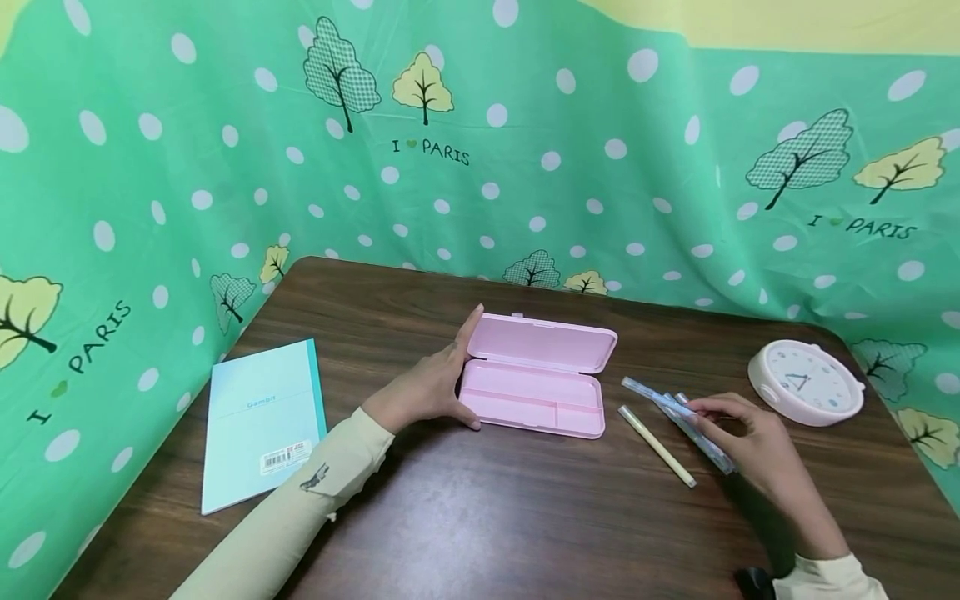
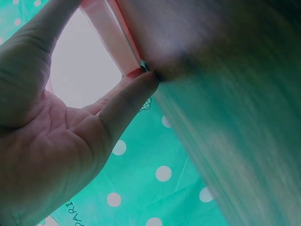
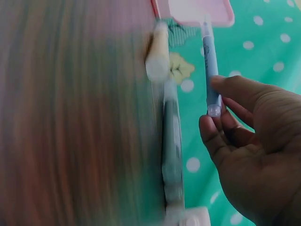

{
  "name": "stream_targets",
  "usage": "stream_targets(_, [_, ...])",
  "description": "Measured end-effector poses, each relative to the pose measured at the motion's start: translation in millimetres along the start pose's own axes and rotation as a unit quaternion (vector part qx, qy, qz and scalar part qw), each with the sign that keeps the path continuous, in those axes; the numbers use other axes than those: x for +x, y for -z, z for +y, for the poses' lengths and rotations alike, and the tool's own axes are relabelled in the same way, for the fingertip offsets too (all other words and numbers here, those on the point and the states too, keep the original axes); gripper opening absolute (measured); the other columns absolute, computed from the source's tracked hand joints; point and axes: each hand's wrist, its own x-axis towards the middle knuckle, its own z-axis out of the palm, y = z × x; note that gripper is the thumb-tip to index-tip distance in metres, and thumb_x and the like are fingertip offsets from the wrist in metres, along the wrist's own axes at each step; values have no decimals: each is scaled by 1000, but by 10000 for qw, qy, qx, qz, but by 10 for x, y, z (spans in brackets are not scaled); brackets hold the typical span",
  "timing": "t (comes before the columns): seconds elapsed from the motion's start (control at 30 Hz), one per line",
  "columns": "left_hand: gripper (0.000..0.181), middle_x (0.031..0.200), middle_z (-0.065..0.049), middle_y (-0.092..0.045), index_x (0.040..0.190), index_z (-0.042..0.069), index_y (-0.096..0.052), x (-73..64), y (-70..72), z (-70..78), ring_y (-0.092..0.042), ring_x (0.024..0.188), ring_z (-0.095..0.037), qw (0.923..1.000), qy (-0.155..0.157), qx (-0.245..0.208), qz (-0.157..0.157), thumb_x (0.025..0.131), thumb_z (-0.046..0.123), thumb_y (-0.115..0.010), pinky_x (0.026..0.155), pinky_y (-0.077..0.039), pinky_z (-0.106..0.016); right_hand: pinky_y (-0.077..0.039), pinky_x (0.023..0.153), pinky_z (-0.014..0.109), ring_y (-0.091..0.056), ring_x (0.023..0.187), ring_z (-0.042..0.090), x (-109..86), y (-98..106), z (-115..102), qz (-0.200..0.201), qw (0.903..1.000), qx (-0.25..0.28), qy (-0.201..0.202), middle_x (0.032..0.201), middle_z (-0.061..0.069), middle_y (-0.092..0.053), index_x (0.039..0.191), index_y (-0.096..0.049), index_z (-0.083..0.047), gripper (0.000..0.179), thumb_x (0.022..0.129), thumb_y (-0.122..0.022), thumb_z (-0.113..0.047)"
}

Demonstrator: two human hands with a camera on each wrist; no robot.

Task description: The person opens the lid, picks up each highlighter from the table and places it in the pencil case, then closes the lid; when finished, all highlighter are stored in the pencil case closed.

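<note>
An open pink pencil case (image 1: 517, 408) lies on the table, its lid (image 1: 543, 343) tipped back and its compartments bare. My left hand (image 1: 431, 383) spans the case's left end, thumb at the front corner and straight fingers against the lid's side. In the left wrist view the case's edge (image 2: 113, 40) lies between thumb and fingers. My right hand (image 1: 750, 437) pinches a light blue marker pen (image 3: 211, 61) near one end, its other end pointing towards the case. Below it lie other capped pens (image 1: 705, 442), partly hidden. A pale yellow pen (image 1: 657, 446) lies between them and the case.
A round white clock (image 1: 813, 382) stands right of my right hand. On the left lies a light blue notebook (image 1: 262, 425) with a barcode label. A green polka-dot cloth (image 1: 525, 192) hangs behind and beside the brown table (image 1: 465, 517).
</note>
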Motion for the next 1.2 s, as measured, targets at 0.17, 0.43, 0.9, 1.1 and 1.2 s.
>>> stream_targets(0.17, [166,176,-27,-22,170,25,24,-5,20,51,-54,142,-48,9999,114,-10,-80,69,28,-107,116,-45,-55,-47,75,10,-60,91,-9,78,-189,-169,-143,9987,425,241,103,-4,-76,104,-83,-5,20,90,-82,9])
stream_targets(0.43, [170,174,-25,-28,169,33,26,88,-162,-297,-61,132,-47,9995,-246,93,175,64,46,-107,107,-52,-52,-48,75,14,-60,91,1,269,-420,-496,-620,9965,493,285,108,6,-76,107,-84,-11,17,96,-80,2])
stream_targets(0.9, [169,173,-27,-29,169,31,27,48,-53,-141,-55,141,-47,10000,-88,-17,34,67,35,-108,114,-47,-53,-56,82,21,-67,95,17,573,-963,-1013,-1257,9849,1076,502,105,6,-76,105,-84,-6,17,94,-80,7])
stream_targets(1.1, [165,173,-26,-29,170,25,24,-3,22,45,-50,147,-44,9998,157,37,-96,70,28,-107,118,-44,-53,-56,84,22,-67,97,17,666,-1152,-1111,-1488,9763,1441,627,105,8,-77,106,-84,-2,17,95,-78,9])
stream_targets(1.2, [168,174,-25,-29,169,28,26,17,-2,-14,-51,146,-43,9998,164,42,-51,68,30,-108,117,-45,-53,-56,83,21,-67,95,14,708,-1214,-1129,-1590,9715,1636,642,105,9,-77,107,-84,-1,16,95,-78,8])
